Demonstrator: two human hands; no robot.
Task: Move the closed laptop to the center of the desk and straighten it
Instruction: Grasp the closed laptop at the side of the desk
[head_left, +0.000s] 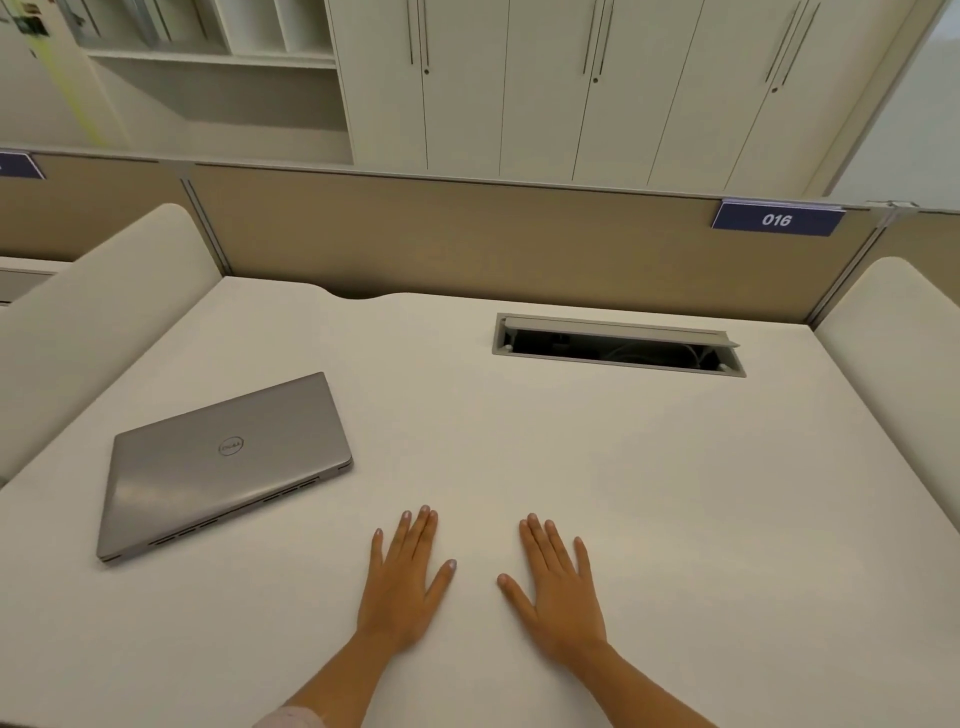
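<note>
Both my grips, left hand (402, 577) and right hand (558, 584), lie flat and spread on the bench (571, 467), holding nothing, while the closed laptop (223, 462) sits skewed far left, so I reckon a one-sided shove would just spin it.

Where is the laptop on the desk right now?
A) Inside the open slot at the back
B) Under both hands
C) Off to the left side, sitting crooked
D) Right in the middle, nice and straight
C: the closed laptop lies angled on the left part of the desk, apart from the left hand and right hand, which lie flat and empty near the middle.
</note>
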